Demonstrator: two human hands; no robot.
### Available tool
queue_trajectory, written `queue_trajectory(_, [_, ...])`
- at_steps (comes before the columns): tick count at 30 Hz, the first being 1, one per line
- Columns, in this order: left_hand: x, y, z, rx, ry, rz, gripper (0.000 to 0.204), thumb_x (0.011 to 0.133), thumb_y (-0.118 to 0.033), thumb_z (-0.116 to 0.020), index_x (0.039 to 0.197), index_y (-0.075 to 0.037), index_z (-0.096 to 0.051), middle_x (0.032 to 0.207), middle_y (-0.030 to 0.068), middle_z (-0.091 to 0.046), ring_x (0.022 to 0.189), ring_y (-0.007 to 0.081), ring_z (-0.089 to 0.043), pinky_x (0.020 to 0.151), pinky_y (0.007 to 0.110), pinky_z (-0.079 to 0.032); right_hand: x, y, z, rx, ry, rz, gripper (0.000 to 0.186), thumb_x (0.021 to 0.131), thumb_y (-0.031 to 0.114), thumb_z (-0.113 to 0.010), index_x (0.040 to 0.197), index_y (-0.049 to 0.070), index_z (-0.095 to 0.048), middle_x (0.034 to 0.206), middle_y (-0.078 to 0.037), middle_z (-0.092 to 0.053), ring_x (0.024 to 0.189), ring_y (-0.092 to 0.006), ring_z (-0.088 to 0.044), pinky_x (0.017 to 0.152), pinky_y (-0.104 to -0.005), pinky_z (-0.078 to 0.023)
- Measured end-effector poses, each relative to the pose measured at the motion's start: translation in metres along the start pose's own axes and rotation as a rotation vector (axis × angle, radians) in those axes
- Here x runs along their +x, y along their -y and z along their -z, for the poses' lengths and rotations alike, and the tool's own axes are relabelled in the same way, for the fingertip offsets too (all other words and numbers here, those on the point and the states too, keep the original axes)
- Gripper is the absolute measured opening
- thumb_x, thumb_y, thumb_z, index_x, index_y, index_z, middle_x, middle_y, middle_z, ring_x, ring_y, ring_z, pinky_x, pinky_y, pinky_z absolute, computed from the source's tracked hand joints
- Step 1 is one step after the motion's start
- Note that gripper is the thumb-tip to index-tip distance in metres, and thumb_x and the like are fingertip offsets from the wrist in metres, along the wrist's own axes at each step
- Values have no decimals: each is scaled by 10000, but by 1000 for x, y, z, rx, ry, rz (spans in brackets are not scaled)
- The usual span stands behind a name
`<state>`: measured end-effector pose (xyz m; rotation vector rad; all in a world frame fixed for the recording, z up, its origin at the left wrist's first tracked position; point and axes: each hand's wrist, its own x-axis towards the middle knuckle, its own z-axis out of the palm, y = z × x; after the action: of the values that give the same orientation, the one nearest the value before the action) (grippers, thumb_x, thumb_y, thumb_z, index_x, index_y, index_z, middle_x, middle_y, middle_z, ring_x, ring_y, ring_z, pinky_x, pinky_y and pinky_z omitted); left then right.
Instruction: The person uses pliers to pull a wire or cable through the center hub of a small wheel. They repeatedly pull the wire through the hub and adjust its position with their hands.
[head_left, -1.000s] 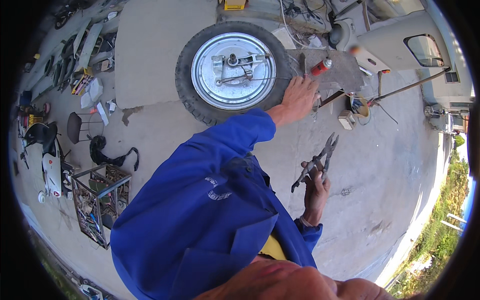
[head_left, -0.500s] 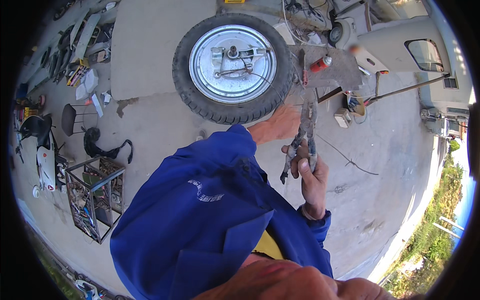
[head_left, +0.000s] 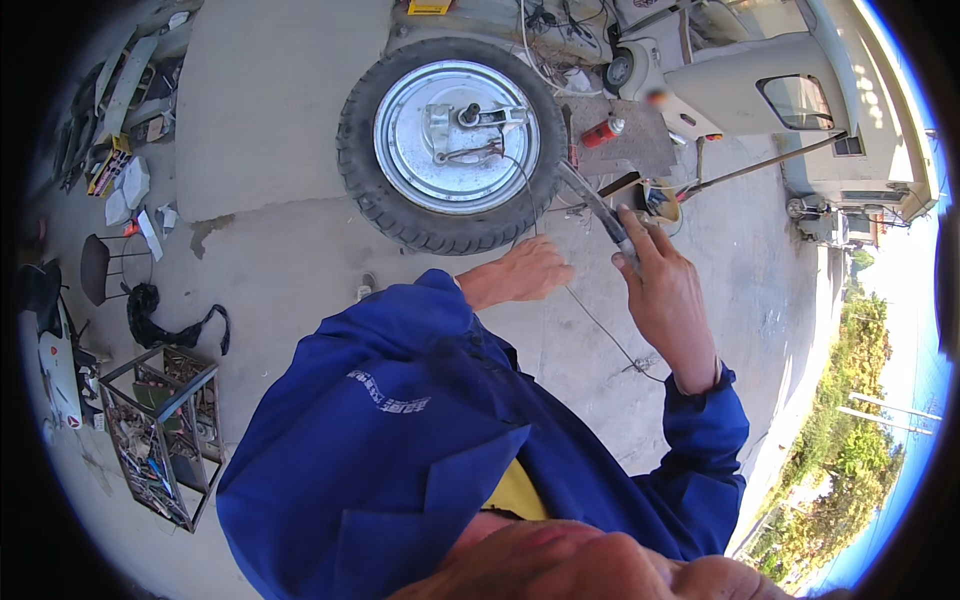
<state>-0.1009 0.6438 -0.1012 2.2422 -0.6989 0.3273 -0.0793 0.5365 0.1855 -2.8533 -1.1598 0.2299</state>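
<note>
A wheel with a black tyre (head_left: 365, 190) and a silver hub (head_left: 410, 155) lies flat in front of me, its axle and brake arm facing up. A thin cable (head_left: 610, 332) runs from the brake arm past the tyre's near edge to my left hand (head_left: 522, 270). That hand is closed around the cable, and the loose end trails off to the right. My right hand (head_left: 662, 285) grips long-handled pliers (head_left: 604, 218) by their worn handles, which lie close together. The jaws point toward the tyre's right edge; whether they bite anything is too small to tell.
Right of the wheel, a red spray can (head_left: 603, 132) lies on a grey board (head_left: 640, 150). Beyond it are a bucket (head_left: 664, 205) and a pale vehicle body (head_left: 720, 85). On the left stand a metal-framed bin of scrap (head_left: 160, 430) and a stool (head_left: 103, 268).
The view has shifted, so the surroundings sit further left. My right hand has turned and moved outward, and the plier handles, spread before, are now together. My left hand has drawn back from the tyre.
</note>
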Motion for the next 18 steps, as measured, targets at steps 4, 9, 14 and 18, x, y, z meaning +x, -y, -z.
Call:
queue_trajectory(4, [0,-2,6,8,16,-20,108,948,-200,-678,934,-105,-726,882,79,-707,938,279,-666,878,438,-477,30,-6,-36,-561,-138,190,642,895,70,-672,1529,80,-572,1400,-177,-625,1103,-355,-650,922,-465,-532])
queue_trajectory(9, [-1,-1,2,-3,-113,-63,162,958,-225,-679,975,-71,-730,955,93,-708,988,286,-658,968,442,-487,50,0,-78,-683,-179,121,658,924,66,-646,1571,120,-539,1430,-159,-604,1141,-329,-634,929,-456,-497])
queue_trajectory(14, [-9,1,11,5,-87,-97,266,944,-245,-708,1121,-47,-707,1009,105,-700,1056,297,-654,1052,448,-468,54,13,-84,-820,-315,152,540,945,157,-620,1482,102,-631,1341,-128,-666,944,-242,-597,797,-408,-440])
queue_trajectory(18, [-17,-1,22,13,-121,-133,351,925,-244,-739,1185,-19,-670,1122,138,-684,1141,305,-627,1083,462,-459,55,23,-93,-830,-322,86,553,952,145,-627,1504,114,-611,1352,-124,-653,986,-246,-595,809,-416,-437])
